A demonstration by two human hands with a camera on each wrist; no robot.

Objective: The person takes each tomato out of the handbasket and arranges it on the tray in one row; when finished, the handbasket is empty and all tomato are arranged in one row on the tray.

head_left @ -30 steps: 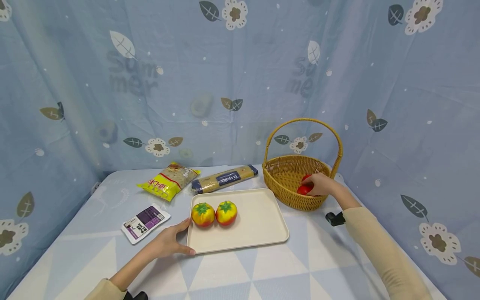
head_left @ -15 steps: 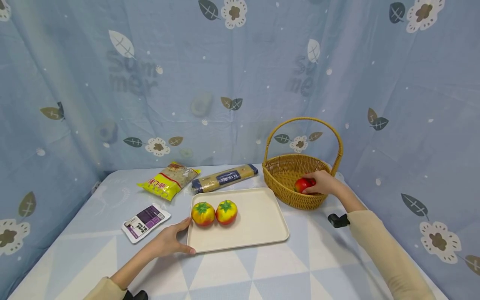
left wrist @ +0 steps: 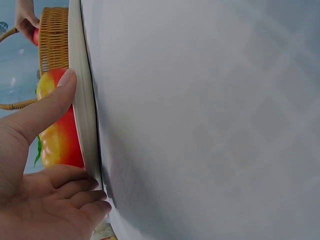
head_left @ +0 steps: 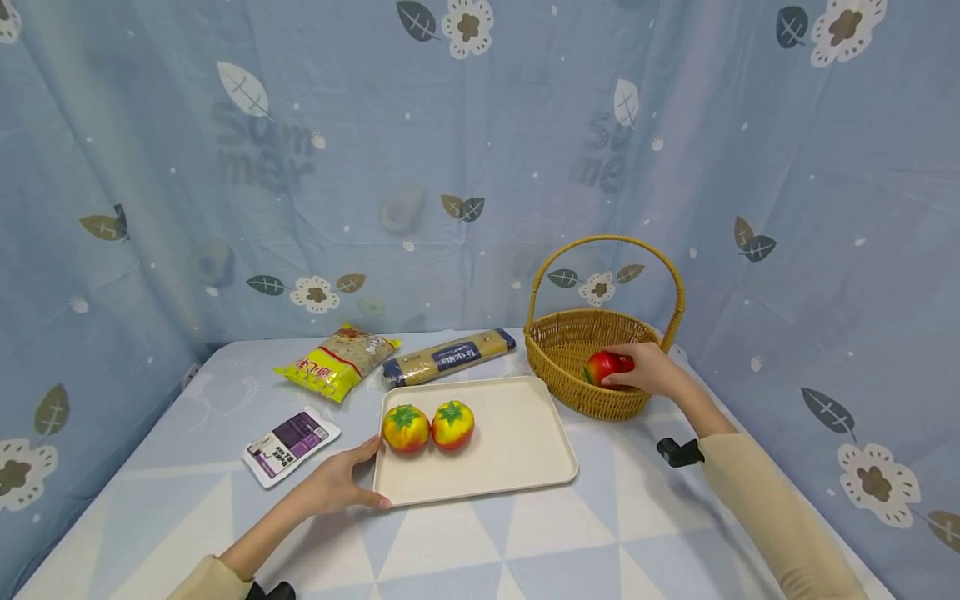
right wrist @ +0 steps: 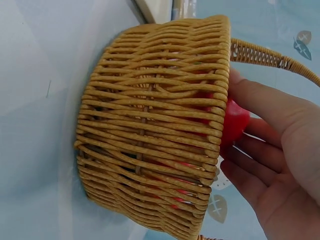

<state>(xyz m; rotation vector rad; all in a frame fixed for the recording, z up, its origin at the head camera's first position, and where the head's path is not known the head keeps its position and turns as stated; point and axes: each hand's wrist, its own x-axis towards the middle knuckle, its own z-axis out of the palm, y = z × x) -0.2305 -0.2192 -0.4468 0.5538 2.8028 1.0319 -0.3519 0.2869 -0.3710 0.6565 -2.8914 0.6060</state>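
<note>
My right hand point(head_left: 647, 368) reaches over the near rim of the wicker basket point(head_left: 558, 367) and grips a red tomato point(head_left: 602, 367) inside it. In the right wrist view the thumb and fingers are around this tomato point(right wrist: 235, 122); more red shows lower down through the weave. My left hand point(head_left: 337, 483) rests at the left end of the cream tray point(head_left: 510, 442), thumb along its front corner and fingertips at its left rim. Two yellow-red tomatoes with green tops, a left one point(head_left: 407, 430) and a right one point(head_left: 453, 426), sit side by side on the tray's left part.
Behind the tray lie a pack of spaghetti point(head_left: 450, 357) and a yellow food bag point(head_left: 341, 362). A flat purple-and-white packet point(head_left: 291, 447) is left of the tray. The basket's tall arched handle point(head_left: 609, 239) rises over it. Patterned curtain surrounds the table.
My right hand has turned the red tomato and shifted slightly within the basket, so more of the tomato shows, left of the fingers. The left hand and tray have stayed put.
</note>
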